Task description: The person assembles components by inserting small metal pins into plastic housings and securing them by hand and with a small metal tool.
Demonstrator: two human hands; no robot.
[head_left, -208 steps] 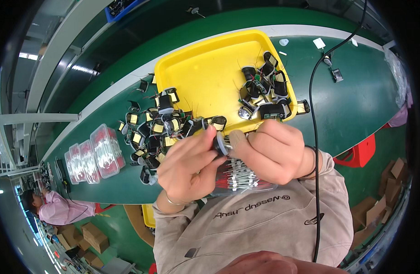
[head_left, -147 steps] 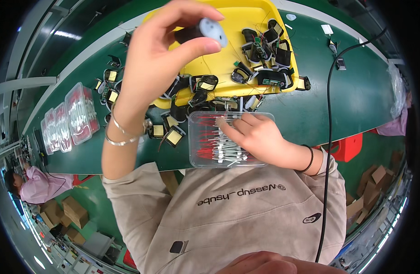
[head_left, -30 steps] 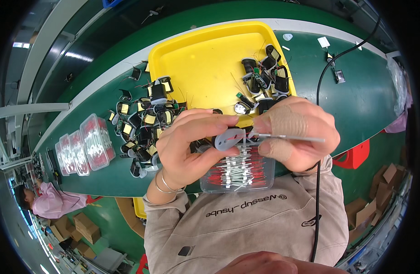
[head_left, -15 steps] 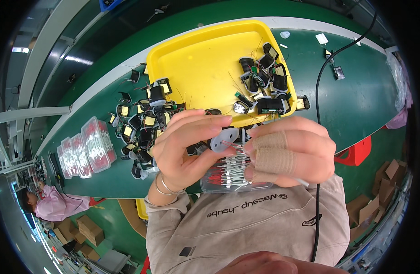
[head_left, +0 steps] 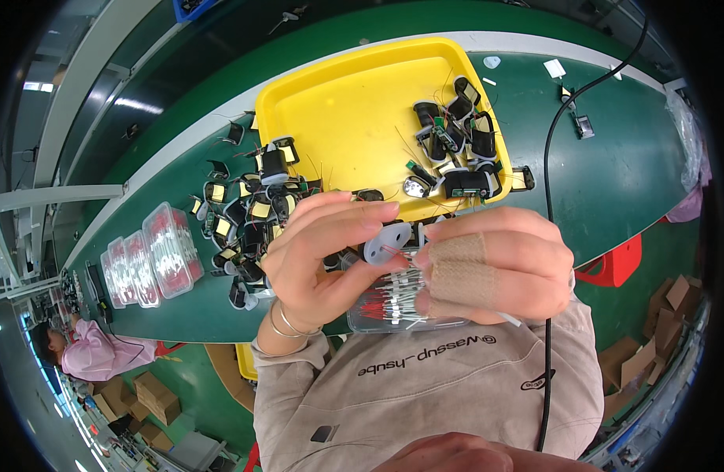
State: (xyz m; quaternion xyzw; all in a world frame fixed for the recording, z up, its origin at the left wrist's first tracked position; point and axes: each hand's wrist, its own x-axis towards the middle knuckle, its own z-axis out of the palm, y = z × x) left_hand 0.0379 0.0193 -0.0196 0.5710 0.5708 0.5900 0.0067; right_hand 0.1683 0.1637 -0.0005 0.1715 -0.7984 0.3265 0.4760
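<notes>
With left hand, pinching pale grey disc between thumb and fingers, holed face showing. With right hand, clamped on thin lead, white end poking out below; can't see most of that grip behind curled fingers wrapped in tan tape. Holding both hands close together, right fingertips just beside the disc. Seeing red strands at the disc face; can't tell if threaded through a hole. Holding disc above far end of clear box, packed with red-and-white leads.

Beyond that on worktop: yellow tray, with black parts bunched along its right side. Left of tray: heap of black units with yellow pads. Farther left: row of clear packs, also red-and-white inside. On the right: black cable crossing in front of right wrist. Far left: co-worker in pink.
</notes>
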